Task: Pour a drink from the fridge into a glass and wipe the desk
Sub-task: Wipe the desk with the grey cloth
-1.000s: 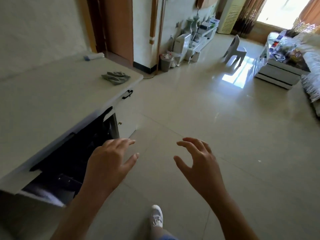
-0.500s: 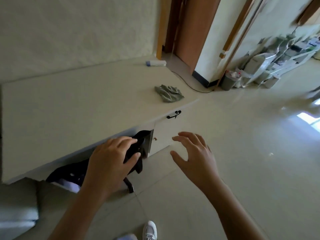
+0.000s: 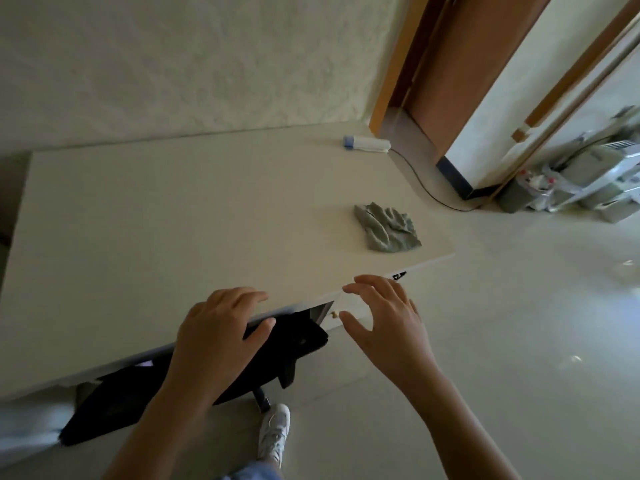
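A white desk fills the left and middle of the view, against a pale wall. A crumpled grey cloth lies on its right end, near the front edge. My left hand hovers over the desk's front edge, fingers spread and holding nothing. My right hand is open just past the desk's front edge, below and left of the cloth, apart from it. No fridge, drink or glass is in view.
A black chair is tucked under the desk below my left hand. A white and blue tube lies at the desk's far right corner. A cable runs down to the floor. A bin and clutter stand by the doorway. My white shoe is on the tiled floor.
The view has swung left and closer to the desk. Both hands now reach the desk's front edge, and the cloth sits nearer to my right hand.
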`<state>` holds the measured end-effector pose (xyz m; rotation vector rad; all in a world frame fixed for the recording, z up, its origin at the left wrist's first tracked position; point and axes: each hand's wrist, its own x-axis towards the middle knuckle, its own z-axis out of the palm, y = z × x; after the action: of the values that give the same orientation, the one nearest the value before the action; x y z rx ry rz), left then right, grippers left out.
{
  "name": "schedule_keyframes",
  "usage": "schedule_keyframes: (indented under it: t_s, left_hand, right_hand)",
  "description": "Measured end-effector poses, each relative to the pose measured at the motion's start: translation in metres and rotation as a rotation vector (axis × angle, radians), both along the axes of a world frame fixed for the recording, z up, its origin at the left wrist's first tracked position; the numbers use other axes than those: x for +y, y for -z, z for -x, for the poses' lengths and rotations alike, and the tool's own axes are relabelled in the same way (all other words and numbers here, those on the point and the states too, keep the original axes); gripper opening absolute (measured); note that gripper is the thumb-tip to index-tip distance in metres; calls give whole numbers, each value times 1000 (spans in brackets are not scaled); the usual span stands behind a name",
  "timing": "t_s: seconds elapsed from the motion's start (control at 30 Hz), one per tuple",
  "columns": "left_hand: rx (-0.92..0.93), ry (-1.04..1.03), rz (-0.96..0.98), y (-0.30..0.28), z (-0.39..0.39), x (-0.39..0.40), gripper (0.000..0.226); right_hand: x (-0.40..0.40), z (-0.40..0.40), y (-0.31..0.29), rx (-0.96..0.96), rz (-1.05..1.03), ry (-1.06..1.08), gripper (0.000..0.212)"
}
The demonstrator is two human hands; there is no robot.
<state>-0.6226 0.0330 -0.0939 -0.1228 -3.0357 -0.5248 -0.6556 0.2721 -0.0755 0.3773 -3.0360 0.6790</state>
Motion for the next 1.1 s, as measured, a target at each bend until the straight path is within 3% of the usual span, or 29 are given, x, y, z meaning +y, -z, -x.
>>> schedule_keyframes:
  t_s: [0.23,0.5,0.7,1.0,1.1]
  left_hand:
    - [-26,63,2,14,79,16,44]
    - [-85,-6,-9,38,132,31,43]
    - [-140,-123,-4,43,157,44,43]
    - [-232,-264,-22,53,170,53,44]
    - [-237,-296,-20,55,163,47,44]
  right_hand:
    - [13,86,26,-57,-61,39,36]
    - [38,186,94,-211,-125,126,41]
    - [59,250,143,-468,-270,180,58]
    - [72,281,171,-311,-236,207,42]
    - [72,299,163,-337,-86,203,36]
